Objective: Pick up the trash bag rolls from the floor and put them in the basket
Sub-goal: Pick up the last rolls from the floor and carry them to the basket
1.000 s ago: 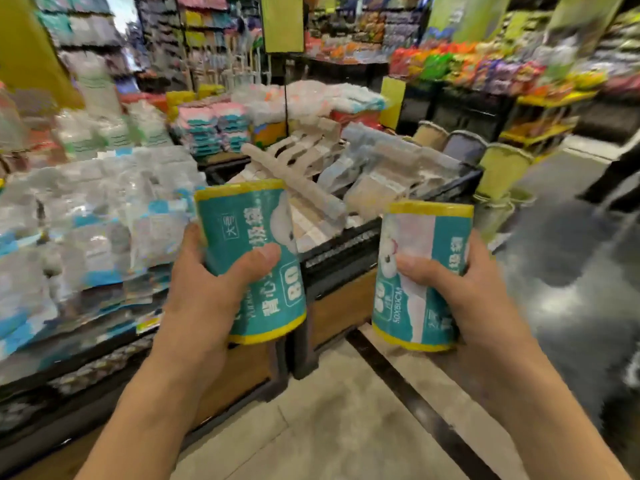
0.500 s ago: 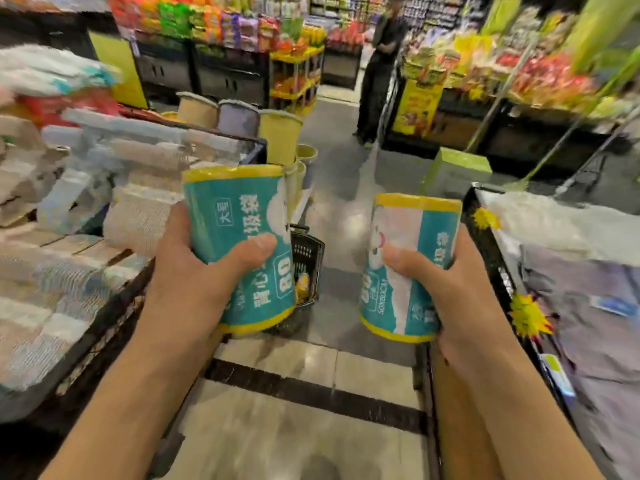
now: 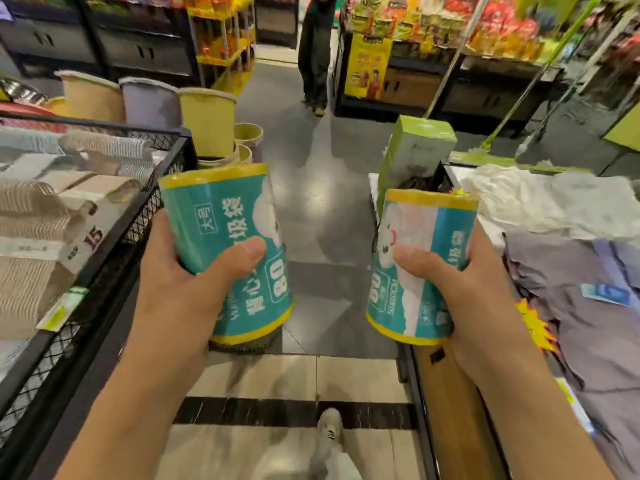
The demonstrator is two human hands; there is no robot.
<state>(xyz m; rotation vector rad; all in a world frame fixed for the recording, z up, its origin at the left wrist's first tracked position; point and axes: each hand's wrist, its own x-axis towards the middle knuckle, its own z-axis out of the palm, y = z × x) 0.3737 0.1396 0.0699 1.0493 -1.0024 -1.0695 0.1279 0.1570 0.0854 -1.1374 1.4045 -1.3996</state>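
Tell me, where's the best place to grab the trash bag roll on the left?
Around its middle, from the side. The left trash bag roll is an upright cylinder, so the left hand wraps its curved wall, thumb across the front. That looks steadier than pinching the yellow ends.

Tiled floor [image 3: 346, 372] bears stacked bins [image 3: 207, 123], shoe [image 3: 329, 431].

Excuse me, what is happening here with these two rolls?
A person stands in a shop aisle and holds one trash bag roll in each hand. The left hand grips the left roll; the right hand grips the right roll. Both rolls are upright, off the floor. A dark basket seems to show just under the left roll, mostly hidden.
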